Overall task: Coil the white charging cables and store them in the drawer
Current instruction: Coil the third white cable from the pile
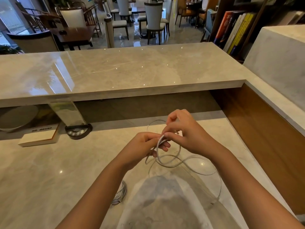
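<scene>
A white charging cable hangs in loose loops above the marble desk, held between both hands. My left hand grips a few gathered turns of it. My right hand pinches the cable just above those turns, fingers curled. The free end trails down to the right and ends near the desk's front right. A second white cable, wound into a bundle, lies on the desk below my left forearm. No drawer is in view.
A raised marble counter runs across behind the desk. A white book and a dark stand base with buttons sit at the back left. A wood panel walls the right side. Chairs, tables and bookshelves lie beyond.
</scene>
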`<action>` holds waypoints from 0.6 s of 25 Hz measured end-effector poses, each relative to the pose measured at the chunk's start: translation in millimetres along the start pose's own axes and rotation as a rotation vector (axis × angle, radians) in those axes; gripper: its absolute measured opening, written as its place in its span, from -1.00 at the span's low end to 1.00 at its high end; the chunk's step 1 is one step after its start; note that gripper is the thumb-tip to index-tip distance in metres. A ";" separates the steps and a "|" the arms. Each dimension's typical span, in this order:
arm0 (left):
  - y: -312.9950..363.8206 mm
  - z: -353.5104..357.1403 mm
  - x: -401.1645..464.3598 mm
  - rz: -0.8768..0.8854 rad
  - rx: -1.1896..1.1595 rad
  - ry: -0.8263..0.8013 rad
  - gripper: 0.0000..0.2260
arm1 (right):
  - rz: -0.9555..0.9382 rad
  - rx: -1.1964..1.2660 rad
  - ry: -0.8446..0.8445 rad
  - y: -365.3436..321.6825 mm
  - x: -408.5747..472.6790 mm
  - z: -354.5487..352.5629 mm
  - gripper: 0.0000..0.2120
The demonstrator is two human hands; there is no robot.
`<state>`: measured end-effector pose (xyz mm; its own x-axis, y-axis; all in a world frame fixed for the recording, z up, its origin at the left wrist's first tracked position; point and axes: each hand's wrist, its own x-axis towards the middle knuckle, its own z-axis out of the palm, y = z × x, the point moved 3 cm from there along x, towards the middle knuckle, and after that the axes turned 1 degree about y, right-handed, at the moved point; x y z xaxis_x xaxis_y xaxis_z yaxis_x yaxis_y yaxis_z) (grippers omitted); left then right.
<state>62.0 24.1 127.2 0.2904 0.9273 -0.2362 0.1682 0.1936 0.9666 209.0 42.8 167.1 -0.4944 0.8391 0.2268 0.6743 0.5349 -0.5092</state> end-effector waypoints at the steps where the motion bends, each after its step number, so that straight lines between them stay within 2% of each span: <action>1: 0.5 -0.3 -1.6 -0.024 -0.107 -0.037 -0.75 | 0.003 0.019 0.040 3.9 -0.2 -0.2 -0.90; 3: 1.1 -3.3 -5.2 -0.029 -0.227 -0.110 -0.76 | 0.008 0.034 0.079 9.0 -0.7 1.8 -0.91; 5: -0.6 -4.6 -6.3 -0.003 -0.207 -0.130 -0.78 | 0.049 0.068 0.106 10.5 -1.2 4.5 -0.91; 8: -5.8 -8.6 -3.4 -0.037 -0.325 -0.043 -0.80 | 0.116 0.127 0.102 8.4 -6.1 8.2 -0.87; 10: -7.7 -10.7 -1.8 -0.071 -0.379 -0.016 -0.80 | 0.137 0.128 0.039 10.3 -9.9 12.7 -0.87; 12: -9.1 -9.8 -1.6 -0.103 -0.342 0.001 -0.79 | 0.234 0.200 -0.013 16.9 -10.8 15.3 -0.89; 15: -6.9 -7.0 -2.1 -0.049 -0.146 0.091 -0.72 | 0.420 0.491 -0.028 26.8 -13.0 16.2 -0.89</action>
<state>53.6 23.1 121.6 0.1978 0.9393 -0.2802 0.0396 0.2780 0.9598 224.6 44.5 137.1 -0.2613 0.9608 -0.0929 0.4871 0.0481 -0.8720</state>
